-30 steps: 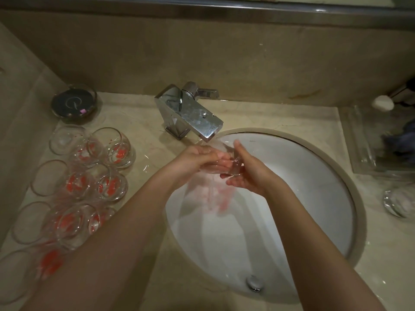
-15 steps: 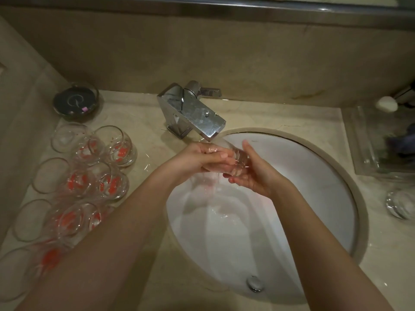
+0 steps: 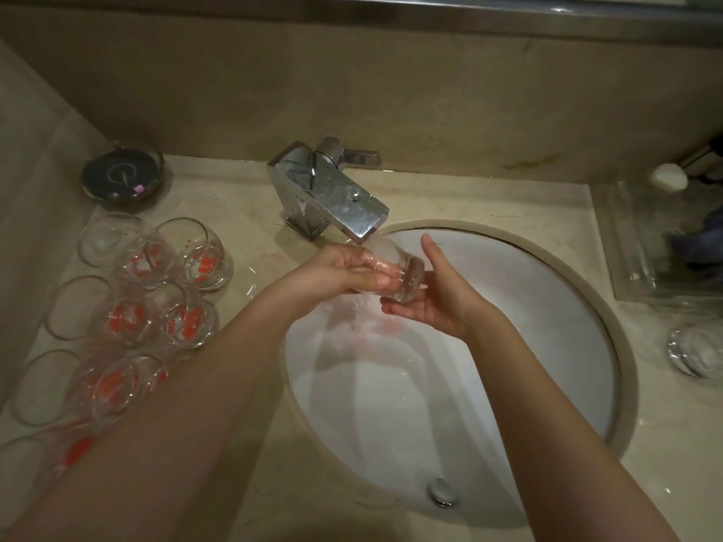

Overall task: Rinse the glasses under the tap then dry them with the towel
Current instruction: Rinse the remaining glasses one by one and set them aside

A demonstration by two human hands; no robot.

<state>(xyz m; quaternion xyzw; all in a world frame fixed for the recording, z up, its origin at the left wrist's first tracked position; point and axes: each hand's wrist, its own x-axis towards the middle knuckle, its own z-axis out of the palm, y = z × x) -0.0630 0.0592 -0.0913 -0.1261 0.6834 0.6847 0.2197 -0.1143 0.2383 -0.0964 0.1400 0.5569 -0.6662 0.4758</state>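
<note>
A clear glass [image 3: 405, 277] lies on its side under the chrome tap [image 3: 332, 197], with water running over it into the white sink [image 3: 547, 307]. My left hand [image 3: 340, 271] grips the glass at its mouth end, fingers curled round it. My right hand [image 3: 434, 299] cups the base of the glass with straight fingers, thumb raised. Several glasses with red-orange residue [image 3: 187, 322] lie on the counter at the left. No towel is in view.
A dark round dish [image 3: 123, 176] sits at the back left by the wall. A clear tray [image 3: 641, 244] with a dark cloth stands at the right, a clear glass [image 3: 694, 352] in front of it. The drain plug [image 3: 442, 492] is at the sink's near side.
The glass has turned and shifted slightly right under the stream. The pink tint in the sink water has faded. My right hand has opened flatter against the base.
</note>
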